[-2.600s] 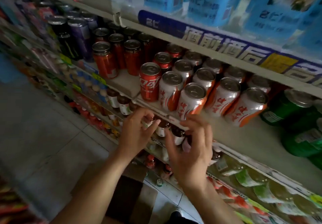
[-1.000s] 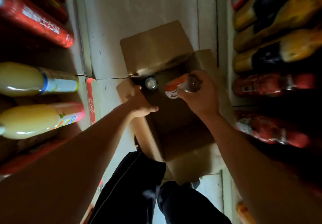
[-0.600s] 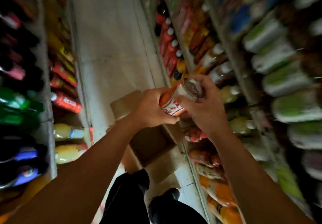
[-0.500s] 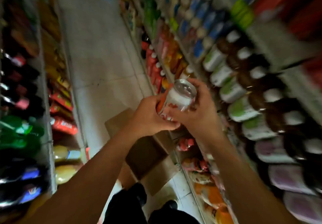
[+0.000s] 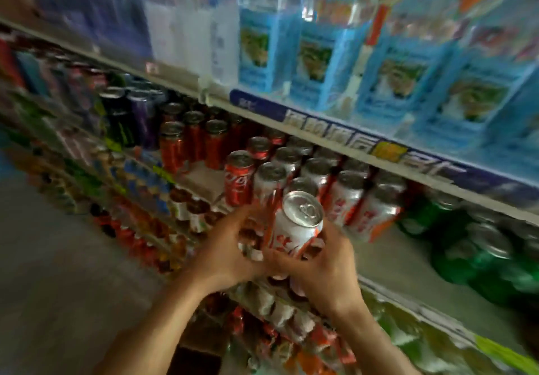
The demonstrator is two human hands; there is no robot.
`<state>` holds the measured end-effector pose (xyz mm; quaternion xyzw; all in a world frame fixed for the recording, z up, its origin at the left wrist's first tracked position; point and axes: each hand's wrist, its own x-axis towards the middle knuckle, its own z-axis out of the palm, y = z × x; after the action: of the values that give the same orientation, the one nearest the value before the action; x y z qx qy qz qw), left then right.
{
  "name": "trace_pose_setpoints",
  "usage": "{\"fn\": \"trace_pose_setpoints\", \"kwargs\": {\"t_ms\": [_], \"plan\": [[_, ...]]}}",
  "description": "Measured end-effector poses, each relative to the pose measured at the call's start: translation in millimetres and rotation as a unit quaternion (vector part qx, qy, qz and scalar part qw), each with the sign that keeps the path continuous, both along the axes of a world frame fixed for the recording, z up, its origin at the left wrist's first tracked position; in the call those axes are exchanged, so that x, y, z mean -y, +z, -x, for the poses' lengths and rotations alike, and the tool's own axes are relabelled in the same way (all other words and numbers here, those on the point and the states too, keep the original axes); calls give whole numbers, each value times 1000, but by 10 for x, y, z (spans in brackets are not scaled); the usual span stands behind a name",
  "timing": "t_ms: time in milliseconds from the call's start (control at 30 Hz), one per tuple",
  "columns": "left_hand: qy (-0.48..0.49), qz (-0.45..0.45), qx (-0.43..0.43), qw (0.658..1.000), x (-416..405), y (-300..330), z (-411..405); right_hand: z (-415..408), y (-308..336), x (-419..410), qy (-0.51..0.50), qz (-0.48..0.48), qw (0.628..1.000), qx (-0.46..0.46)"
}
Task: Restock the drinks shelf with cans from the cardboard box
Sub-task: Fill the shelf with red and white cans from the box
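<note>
Reading from the left, the aisle floor (image 5: 58, 272) is grey and bare, bordered by blurred lower shelves of small bottles (image 5: 186, 208). On the drinks shelf (image 5: 408, 267), the leftmost stock is tall dark and purple cans (image 5: 131, 115), followed by a group of slim red cans (image 5: 172, 147). A bare patch of shelf board separates these from a single red cola can (image 5: 237, 179). Just beside the cola can stand rows of white-and-orange cans (image 5: 344, 194), packed closely and upright.

The left hand (image 5: 230, 246) is in front of the shelf edge, fingers curled toward the lower body of the held can (image 5: 294, 229); motion blur prevents confirming whether its fingertips contact the can or only lie beside it. The right hand (image 5: 323, 264) grips the held can from below and from the right side, with fingers wrapped round its base. The held can is white and orange, tilted with its silver top toward the camera, and sits just in front of the front row of matching cans, above the shelf lip.

Further right, the shelf board is bare, then green cans (image 5: 481, 252) lie at the far end. Above, a shelf edge strip (image 5: 364, 141) carries blue printed labels, and blue-wrapped bottle packs (image 5: 315, 60) stand on the upper shelf. A dark corner of the cardboard box (image 5: 198, 354) shows between the forearms at the bottom edge.
</note>
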<state>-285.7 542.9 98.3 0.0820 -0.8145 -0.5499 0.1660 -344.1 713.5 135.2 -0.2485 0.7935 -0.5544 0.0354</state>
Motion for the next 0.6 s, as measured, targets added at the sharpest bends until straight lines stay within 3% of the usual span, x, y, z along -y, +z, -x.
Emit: {"fn": "trace_pose_setpoints", "kwargs": {"t_ms": [133,267,600], "plan": [[-17,148,-15,989,-90,37,235,182,3,-292,-90,-13,996,-7],[-15,222,-43,974,-53,-95,356,376,-100,-382,-146,-33,989,-20],[0,265,-43,963,-12,-177,460,508,-329,-311,-160,-2,987,8]]}}
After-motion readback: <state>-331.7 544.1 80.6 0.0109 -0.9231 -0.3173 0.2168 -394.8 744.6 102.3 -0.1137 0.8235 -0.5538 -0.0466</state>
